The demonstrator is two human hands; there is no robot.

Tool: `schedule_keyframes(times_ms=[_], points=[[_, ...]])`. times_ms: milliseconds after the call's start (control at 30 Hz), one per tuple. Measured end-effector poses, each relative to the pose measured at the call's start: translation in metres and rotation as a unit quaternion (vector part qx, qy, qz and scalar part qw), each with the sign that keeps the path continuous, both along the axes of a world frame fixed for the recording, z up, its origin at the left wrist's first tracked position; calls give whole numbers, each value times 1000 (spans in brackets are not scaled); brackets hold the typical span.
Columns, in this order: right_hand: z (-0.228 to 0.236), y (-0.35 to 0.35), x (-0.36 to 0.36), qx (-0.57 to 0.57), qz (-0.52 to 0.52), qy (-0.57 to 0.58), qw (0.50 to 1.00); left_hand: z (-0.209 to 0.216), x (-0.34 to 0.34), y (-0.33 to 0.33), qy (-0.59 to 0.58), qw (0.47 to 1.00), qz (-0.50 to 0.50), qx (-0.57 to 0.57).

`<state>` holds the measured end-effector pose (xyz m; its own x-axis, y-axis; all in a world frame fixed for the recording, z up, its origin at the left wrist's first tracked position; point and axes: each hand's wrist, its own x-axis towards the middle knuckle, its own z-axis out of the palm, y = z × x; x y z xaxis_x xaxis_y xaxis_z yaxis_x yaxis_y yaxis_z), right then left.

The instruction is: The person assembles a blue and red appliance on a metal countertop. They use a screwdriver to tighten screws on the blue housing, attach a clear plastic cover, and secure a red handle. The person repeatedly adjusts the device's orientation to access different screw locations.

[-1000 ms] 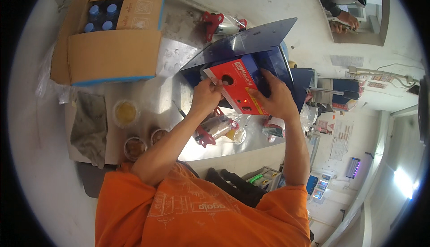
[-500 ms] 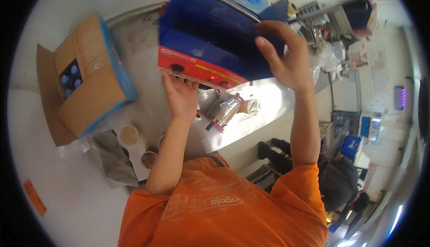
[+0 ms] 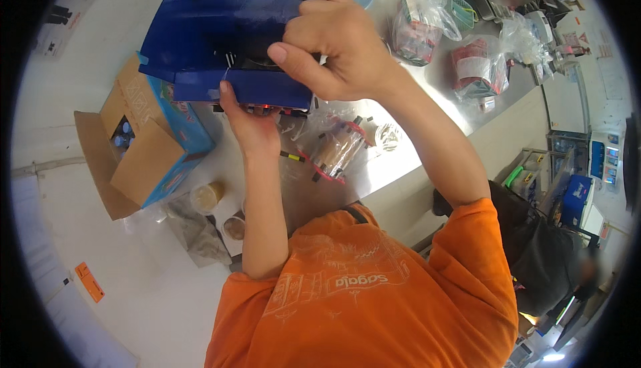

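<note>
Box (image 3: 220, 28), blue, upper centre of frame, is gripped at top by right hand (image 3: 337, 51), fingers curled over its flap. Lower edge is pinched by left hand (image 3: 250, 124). Flap opening is judged in hand; a firm hold underneath is needed next.

Box (image 3: 220, 28): glossy blue card.
Carton (image 3: 150, 148): matt brown cardboard.
Counter (image 3: 427, 81): smooth, probably steel.
Bags (image 3: 417, 28): clear plastic.

Left hand (image 3: 248, 124): raised, fingers curled up under the lower edge of the blue box (image 3: 220, 28), gripping it; forearm bare, upright. Right hand (image 3: 334, 44): clasped over the box's right end, thumb extended leftward; forearm bare, angled down-right to an orange sleeve.
</note>
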<state>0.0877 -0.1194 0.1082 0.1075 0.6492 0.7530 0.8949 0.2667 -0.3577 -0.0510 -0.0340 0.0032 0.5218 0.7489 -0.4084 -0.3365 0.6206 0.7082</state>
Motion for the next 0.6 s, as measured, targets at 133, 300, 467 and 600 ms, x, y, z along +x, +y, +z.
schedule_keyframes(times_ms=[133,300,467,600], points=[[-14,9,-4,104,16,13,994,9,7,2,7,1000,-8,6],[-9,12,-5,95,22,20,995,15,16,7,-8,1000,18,20],[-6,10,-5,59,4,-2,998,20,15,6,64,997,41,-1],[-3,9,-4,44,-6,-12,999,14,10,12,52,998,21,-16]])
